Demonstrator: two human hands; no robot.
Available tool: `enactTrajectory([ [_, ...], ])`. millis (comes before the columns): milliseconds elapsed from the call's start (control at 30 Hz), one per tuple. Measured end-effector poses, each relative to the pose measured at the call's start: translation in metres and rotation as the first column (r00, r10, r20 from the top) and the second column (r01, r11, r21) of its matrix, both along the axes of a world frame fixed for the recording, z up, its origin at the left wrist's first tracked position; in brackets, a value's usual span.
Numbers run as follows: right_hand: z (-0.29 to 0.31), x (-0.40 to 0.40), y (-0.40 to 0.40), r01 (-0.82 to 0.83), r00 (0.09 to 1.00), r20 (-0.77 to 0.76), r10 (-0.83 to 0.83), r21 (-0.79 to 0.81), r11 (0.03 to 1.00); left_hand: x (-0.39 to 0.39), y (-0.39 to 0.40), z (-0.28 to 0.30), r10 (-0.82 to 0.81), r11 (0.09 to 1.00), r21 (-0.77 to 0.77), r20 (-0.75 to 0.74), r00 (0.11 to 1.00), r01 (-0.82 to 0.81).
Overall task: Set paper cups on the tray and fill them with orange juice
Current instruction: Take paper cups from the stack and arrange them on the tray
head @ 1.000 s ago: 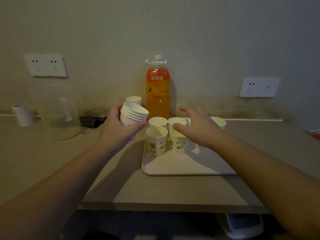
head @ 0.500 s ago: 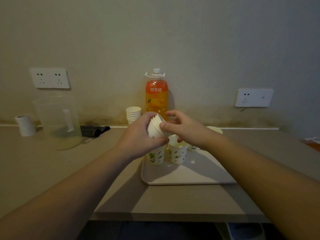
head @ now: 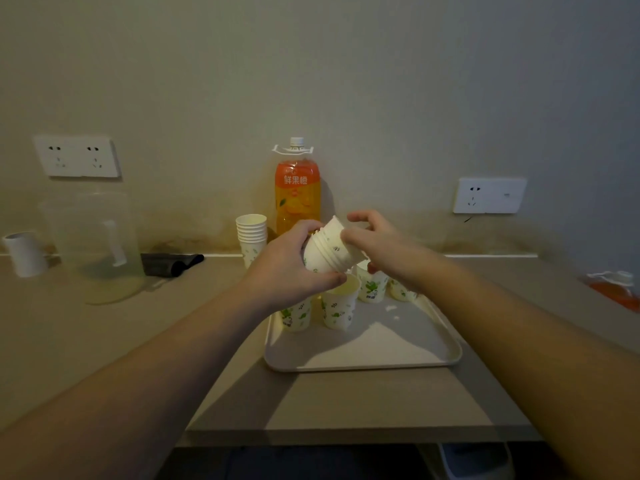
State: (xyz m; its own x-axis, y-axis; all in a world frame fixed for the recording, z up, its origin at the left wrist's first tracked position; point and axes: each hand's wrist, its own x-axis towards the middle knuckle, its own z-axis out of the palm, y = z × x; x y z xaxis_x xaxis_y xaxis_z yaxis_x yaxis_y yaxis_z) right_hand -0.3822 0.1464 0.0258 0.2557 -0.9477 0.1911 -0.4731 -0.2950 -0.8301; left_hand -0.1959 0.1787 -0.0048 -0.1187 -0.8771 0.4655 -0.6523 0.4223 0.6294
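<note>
- Head view: the left hand [head: 294, 268] is wrapping its fingers round a nested stack [head: 327, 249] of paper cups, tilting it above the tray [head: 374, 355].
- The right hand [head: 374, 242] is curling its fingertips onto the stack's upper end, seemingly peeling 1 cup free; whether it has a firm pinch I cannot tell.
- At least 4 cups [head: 337, 306] are standing upright at the tray's far end; none is showing juice.
- A spare stack [head: 251, 237] is standing beside the bottle [head: 297, 199], capped, behind the tray.
- Judging: the cups are looking light, thin, easily crushed and tipped; pinching the stiffer rim is safest.
</note>
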Motion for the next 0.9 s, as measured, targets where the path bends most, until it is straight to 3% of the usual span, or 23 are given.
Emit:
enactTrajectory([
  [133,0.002,-0.013,-0.005,0.002,0.994,0.112,-0.005,0.026,1.0,0.002,-0.003,-0.004,0.028,0.999,0.021,-0.009,1.0,-0.028],
  [267,-0.004,-0.011,-0.004,-0.04,0.993,0.114,0.036,0.035,0.999,-0.005,-0.003,-0.002,0.016,1.0,0.004,-0.033,0.999,-0.015],
  [367,-0.004,-0.009,-0.006,0.014,0.986,0.168,-0.016,0.014,1.0,-0.007,-0.004,-0.001,0.0,1.0,-0.012,-0.028,1.0,0.0],
  [433,0.002,-0.014,-0.009,0.075,0.956,0.282,-0.078,0.022,0.997,-0.004,-0.006,-0.002,0.009,1.0,-0.011,-0.04,0.999,-0.01],
  [533,0.016,-0.033,-0.012,0.22,0.904,0.375,-0.205,0.003,0.976,0.003,-0.009,-0.006,0.04,0.999,0.017,-0.147,0.988,-0.038],
  [633,0.016,-0.051,-0.012,0.338,0.932,0.176,-0.316,-0.114,0.934,0.007,-0.012,-0.011,0.06,0.998,0.005,-0.303,0.951,-0.061],
  [767,-0.008,-0.058,-0.005,0.284,0.934,-0.165,-0.317,-0.195,0.939,0.007,-0.011,-0.013,0.055,0.998,-0.001,-0.456,0.888,-0.062],
  [900,-0.034,-0.059,-0.002,0.242,0.921,-0.264,-0.286,-0.187,0.952,0.008,-0.009,-0.018,0.055,0.996,-0.029,-0.479,0.876,-0.079],
])
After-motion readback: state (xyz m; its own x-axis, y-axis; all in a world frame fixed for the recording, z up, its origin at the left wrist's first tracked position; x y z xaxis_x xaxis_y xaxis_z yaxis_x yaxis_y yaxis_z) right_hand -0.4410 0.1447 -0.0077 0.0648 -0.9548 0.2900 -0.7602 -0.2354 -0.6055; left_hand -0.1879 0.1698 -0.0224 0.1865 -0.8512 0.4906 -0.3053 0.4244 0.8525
